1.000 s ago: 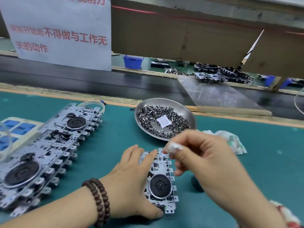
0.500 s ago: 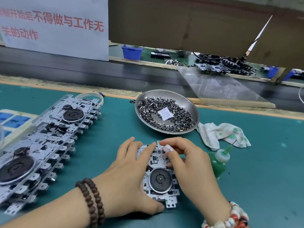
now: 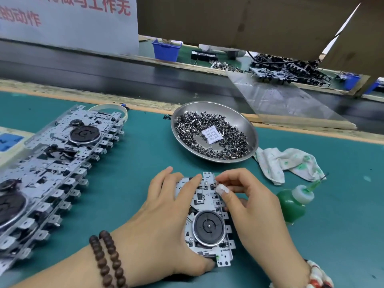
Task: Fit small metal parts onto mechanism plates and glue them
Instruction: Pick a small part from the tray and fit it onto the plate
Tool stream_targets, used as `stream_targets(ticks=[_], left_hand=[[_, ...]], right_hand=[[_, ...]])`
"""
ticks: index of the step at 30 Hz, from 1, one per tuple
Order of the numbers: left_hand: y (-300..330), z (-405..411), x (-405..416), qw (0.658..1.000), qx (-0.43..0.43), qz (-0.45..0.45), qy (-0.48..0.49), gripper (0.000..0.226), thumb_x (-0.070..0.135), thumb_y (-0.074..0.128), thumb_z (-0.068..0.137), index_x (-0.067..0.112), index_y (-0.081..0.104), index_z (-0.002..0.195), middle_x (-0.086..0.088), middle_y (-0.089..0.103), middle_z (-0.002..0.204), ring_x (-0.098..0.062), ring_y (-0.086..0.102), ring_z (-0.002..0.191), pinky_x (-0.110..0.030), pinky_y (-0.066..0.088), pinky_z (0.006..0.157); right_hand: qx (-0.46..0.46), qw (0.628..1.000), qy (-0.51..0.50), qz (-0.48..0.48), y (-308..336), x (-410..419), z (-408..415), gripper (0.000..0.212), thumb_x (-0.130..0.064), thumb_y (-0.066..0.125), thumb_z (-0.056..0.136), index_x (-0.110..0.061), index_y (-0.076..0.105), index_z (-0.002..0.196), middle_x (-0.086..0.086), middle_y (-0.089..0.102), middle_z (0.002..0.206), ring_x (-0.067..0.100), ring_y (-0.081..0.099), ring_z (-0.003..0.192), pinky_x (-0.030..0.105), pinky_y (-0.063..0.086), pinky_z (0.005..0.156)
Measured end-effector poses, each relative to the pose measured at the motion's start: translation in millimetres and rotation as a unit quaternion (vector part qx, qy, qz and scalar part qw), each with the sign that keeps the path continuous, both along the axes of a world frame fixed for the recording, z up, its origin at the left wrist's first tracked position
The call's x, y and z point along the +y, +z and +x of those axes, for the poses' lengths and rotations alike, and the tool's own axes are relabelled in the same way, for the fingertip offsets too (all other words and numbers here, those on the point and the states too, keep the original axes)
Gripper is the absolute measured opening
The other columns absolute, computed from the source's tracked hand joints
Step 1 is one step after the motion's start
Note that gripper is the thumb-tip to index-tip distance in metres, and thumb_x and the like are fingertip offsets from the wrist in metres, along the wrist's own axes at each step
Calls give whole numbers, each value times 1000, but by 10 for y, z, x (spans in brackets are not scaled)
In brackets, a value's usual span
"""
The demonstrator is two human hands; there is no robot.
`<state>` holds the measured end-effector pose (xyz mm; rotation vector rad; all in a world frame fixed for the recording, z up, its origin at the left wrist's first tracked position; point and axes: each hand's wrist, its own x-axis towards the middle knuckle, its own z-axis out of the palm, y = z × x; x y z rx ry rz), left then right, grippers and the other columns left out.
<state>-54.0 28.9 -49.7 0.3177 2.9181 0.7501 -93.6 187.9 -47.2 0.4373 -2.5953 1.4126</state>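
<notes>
At the far left of the green-matted desk (image 3: 135,154) lies a long overlapping row of silver mechanism plates with black round wheels (image 3: 54,167), fanned so each one's edge tabs show, probably stock kept within easy reach. Just right of it the left hand (image 3: 166,221), a dark wooden bead bracelet (image 3: 108,260) on its wrist, lies over the single silver mechanism plate with a black wheel (image 3: 207,221) in the front middle of the desk; its fingers (image 3: 193,183) are spread nearly straight across the plate's upper part and the thumb hooks the near edge, which looks meant to pin the plate flat so it cannot slide. Behind, a round shallow steel dish heaped with small dark metal parts (image 3: 214,132) and holding a white paper slip sits close enough for picking. The right hand (image 3: 255,206) comes in over the plate's right edge with its fingers curled and the taped fingertip meeting the thumb at the plate's upper corner, seemingly seating a small part there; the part itself is too small to make out. Further right a soft green glue bottle with a pale cap and thin nozzle (image 3: 295,202) stands untouched just beside that hand, ready for the gluing step, and a white rag stained green (image 3: 291,163) lies behind it, likely for wiping.
</notes>
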Motion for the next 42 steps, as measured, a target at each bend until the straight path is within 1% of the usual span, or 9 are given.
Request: stream_targets(ticks=[4, 8, 10, 12, 14, 19, 32, 36, 42], left_hand=[[46, 37, 23, 1000, -19, -7, -11, 119, 72, 63, 53, 53, -29, 125, 30, -15, 129, 8, -42, 119, -21, 14, 110], [180, 6, -15, 996, -76, -27, -38, 117, 81, 59, 45, 65, -43, 99, 39, -28, 126, 10, -48, 114, -32, -10, 113], [232, -40, -30, 998, -68, 1, -12, 99, 91, 41, 40, 72, -27, 109, 41, -25, 129, 12, -44, 117, -34, -11, 113], [255, -115, -21, 998, -6, 54, 35, 76, 90, 24, 50, 61, 9, 120, 34, 2, 132, 14, -23, 125, -30, 3, 112], [254, -210, 20, 990, 45, 112, 76, 48, 73, 25, 63, 49, 37, 103, 32, 27, 116, 10, 4, 121, -25, 16, 103], [205, -393, 90, 985, 38, 145, 89, 20, 51, 40, 80, 34, 51, 82, 24, 43, 96, 1, 22, 110, -33, 25, 103], [129, -405, 78, 976, 44, 199, 83, 26, 54, 38, 70, 34, 53, 75, 25, 46, 96, 4, 29, 105, -28, 28, 99], [95, -420, 71, 970, 55, 217, 92, 23, 51, 41, 69, 33, 54, 74, 23, 47, 95, 3, 32, 103, -20, 27, 91], [61, -406, 75, 967, 60, 227, 97, 21, 52, 42, 70, 34, 54, 71, 23, 47, 91, 5, 32, 101, -21, 27, 90]], right_hand=[[-11, 1000, 3, -12, -16, 4, -3, 25, -7, 63, 85, -31, 58, 80, -27, 62, 91, -3, 59, 86, 19, 51, 69], [-18, 999, 14, -29, -12, -2, -13, 26, -4, 63, 84, -29, 58, 80, -26, 63, 88, -3, 58, 84, 12, 47, 69], [-26, 999, 17, -36, -12, -6, -22, 26, -3, 64, 83, -28, 59, 80, -24, 64, 87, -2, 59, 82, 11, 46, 70], [-28, 999, 19, -41, -9, -9, -30, 27, -1, 64, 82, -28, 60, 79, -22, 64, 86, 0, 58, 80, 10, 45, 70], [-30, 998, 23, -43, 0, -17, -29, 27, -1, 65, 81, -28, 60, 78, -21, 64, 84, 1, 58, 79, 10, 44, 69], [-34, 998, 22, -50, 15, -17, -23, 27, -2, 67, 80, -29, 61, 77, -15, 65, 83, 3, 58, 77, 15, 47, 68], [-37, 996, 3, -77, 27, -49, -25, 30, -1, 68, 76, -29, 59, 78, -16, 64, 83, 4, 58, 75, 23, 50, 59], [-87, 991, 14, -97, 12, -45, -24, 28, -2, 64, 80, -30, 63, 83, -10, 65, 84, 12, 56, 66, 27, 50, 63], [-124, 981, 18, -145, 21, -38, -34, 19, -9, 59, 82, -25, 69, 80, -12, 62, 101, -6, 57, 86, 3, 39, 72]])
